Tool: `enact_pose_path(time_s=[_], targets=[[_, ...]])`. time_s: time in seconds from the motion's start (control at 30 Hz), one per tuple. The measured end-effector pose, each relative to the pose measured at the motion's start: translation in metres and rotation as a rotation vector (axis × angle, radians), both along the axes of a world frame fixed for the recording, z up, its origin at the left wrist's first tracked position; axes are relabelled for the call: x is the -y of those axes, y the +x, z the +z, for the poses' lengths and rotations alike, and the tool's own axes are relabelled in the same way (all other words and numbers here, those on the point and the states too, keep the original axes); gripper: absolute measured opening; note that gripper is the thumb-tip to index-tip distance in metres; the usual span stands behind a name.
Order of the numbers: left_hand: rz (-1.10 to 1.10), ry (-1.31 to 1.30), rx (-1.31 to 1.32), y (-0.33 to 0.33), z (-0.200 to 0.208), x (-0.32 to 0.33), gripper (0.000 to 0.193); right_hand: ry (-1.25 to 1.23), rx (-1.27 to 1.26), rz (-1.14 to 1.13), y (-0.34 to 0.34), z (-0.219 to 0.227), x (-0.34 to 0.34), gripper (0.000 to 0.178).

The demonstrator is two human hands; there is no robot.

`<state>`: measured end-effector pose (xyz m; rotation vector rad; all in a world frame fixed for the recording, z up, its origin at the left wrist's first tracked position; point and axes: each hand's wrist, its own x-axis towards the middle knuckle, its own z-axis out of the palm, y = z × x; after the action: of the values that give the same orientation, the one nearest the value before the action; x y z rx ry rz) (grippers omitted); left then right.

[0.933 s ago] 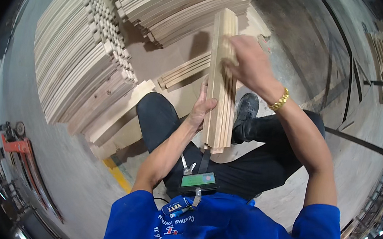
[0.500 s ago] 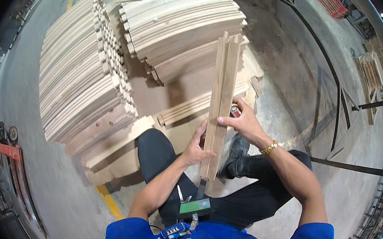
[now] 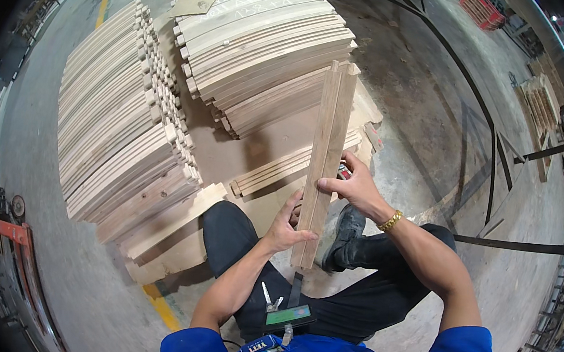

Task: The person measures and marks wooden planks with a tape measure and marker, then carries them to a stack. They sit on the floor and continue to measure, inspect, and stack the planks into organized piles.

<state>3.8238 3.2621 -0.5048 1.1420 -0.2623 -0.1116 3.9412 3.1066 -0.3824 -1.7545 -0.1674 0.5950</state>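
Between my hands stands a long pale wooden piece (image 3: pixel 328 133), which looks like two slats held side by side with a seam along the length. Its far end points away toward the stacks; its near end hangs above my lap. My left hand (image 3: pixel 285 228) grips it low from the left, thumb across the face. Higher up, my right hand (image 3: pixel 358 187) closes on its right edge with the thumb on the front. A small red and silver object (image 3: pixel 344 171) shows by my right fingers, partly hidden. A gold bracelet (image 3: pixel 391 220) circles my right wrist.
Large stacks of wooden slats stand at the left (image 3: pixel 113 117) and far middle (image 3: pixel 262 36). A few slats (image 3: pixel 272 175) lie on a brown sheet (image 3: pixel 219 149) before me. Black metal bars (image 3: pixel 494 150) stand at the right. A red-orange metal tool (image 3: pixel 19 244) lies far left.
The view has shifted slightly, and the held wood has turned a little, showing more of its right face. Both hands keep their grip in nearly the same places.
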Motion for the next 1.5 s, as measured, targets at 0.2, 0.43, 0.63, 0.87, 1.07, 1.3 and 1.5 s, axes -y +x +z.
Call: enact_pose_path(time_s=[0.2, 0.43, 0.63, 0.87, 1.07, 1.3, 1.5], targets=[[0.006, -0.019, 0.004, 0.000, -0.002, -0.003, 0.106, -0.033, -0.005, 0.022, -0.001, -0.001, -0.003, 0.067], [0.023, -0.042, -0.026, 0.001, -0.001, -0.005, 0.106, -0.017, 0.029, 0.006, 0.000, -0.001, -0.006, 0.065], [0.035, -0.049, -0.022, 0.000, 0.000, -0.004, 0.105, -0.040, 0.032, 0.002, -0.001, -0.003, -0.007, 0.065], [0.045, -0.007, -0.007, -0.001, -0.007, -0.005, 0.106, -0.048, 0.044, 0.002, 0.001, -0.007, -0.004, 0.065], [0.049, 0.035, 0.065, 0.003, 0.002, -0.007, 0.109, -0.079, 0.085, -0.003, 0.002, -0.002, -0.008, 0.067], [0.106, 0.085, -0.143, 0.027, 0.035, 0.001, 0.101, -0.054, 0.003, -0.103, 0.024, -0.014, -0.005, 0.043], [0.094, 0.063, -0.153, 0.046, 0.077, 0.000, 0.092, 0.101, -0.083, -0.203, 0.037, -0.014, -0.004, 0.041]])
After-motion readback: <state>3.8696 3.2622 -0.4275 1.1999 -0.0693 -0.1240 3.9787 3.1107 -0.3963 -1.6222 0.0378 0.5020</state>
